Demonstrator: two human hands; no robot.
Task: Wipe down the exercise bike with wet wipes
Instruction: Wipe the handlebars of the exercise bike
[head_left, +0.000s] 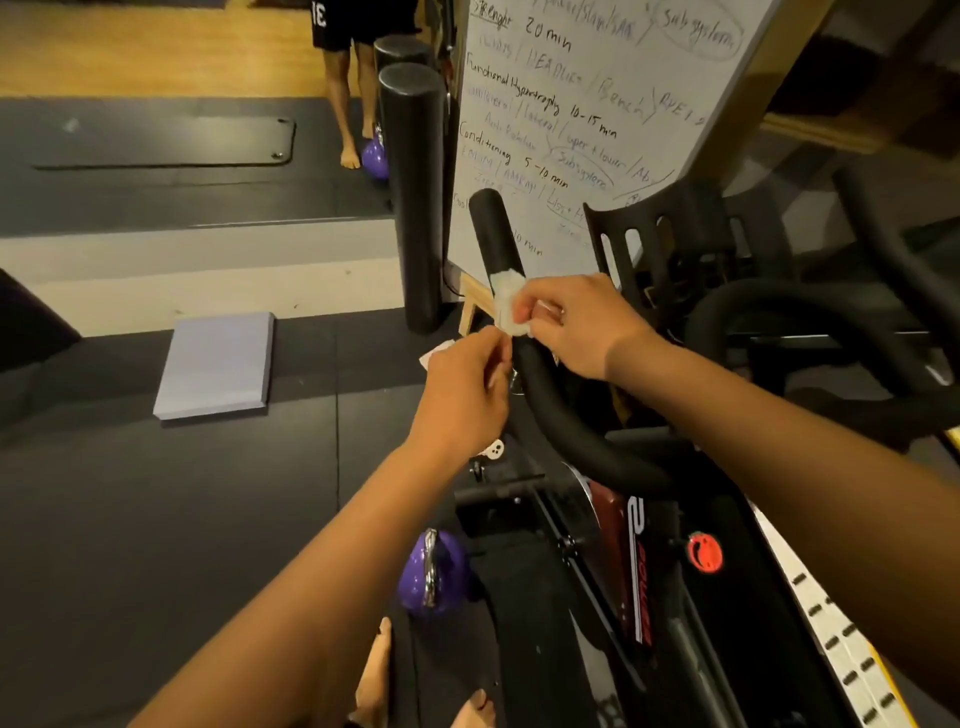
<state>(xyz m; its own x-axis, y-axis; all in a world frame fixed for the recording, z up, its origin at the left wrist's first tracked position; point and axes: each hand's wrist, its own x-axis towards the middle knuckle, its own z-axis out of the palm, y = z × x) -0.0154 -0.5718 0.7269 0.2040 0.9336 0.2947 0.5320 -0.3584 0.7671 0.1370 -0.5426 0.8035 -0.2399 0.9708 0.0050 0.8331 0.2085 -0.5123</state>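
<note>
**A:** Where is the wet wipe (506, 301), and what has hold of it?

**B:** It is wrapped round the handlebar horn (491, 228) on the person's left side of the exercise bike (639, 571), partway along the straight black grip; below the rounded tip, above the bend; both hands are on it.

**A:** How closed are they?

**B:** The right hand (576, 327) reaches over from the inner side, thumb and forefingers curled and pinching the upper fold; the left hand (462, 395) comes up from the outer side, its fingertips drawn together on the lower edge, as far as I can judge; neither hand is spread, and neither wraps the grip fully.

**A:** So which step is this?

**B:** My guess is that the wipe is being settled round the grip before a rub along it; it looks bunched and small, so little of it meets the foam.

**A:** And to do that well?

**B:** Spread the wipe wider first; close one whole hand round it instead of pinching; slide with a slight twist up to the tip and back down to the bend, so the underside is reached too; let the other hand steady the bar lower down; refold to a fresh face once it drags.

**A:** Anything to mind?

**B:** The whiteboard (571, 104) stands just behind the tip and the foam roller (415, 208) is near on the left; a long upward stroke could knock either; the kettlebell (434, 571) sits on the floor near the bare feet; I reckon most of the bike is yet to be wiped.
</note>
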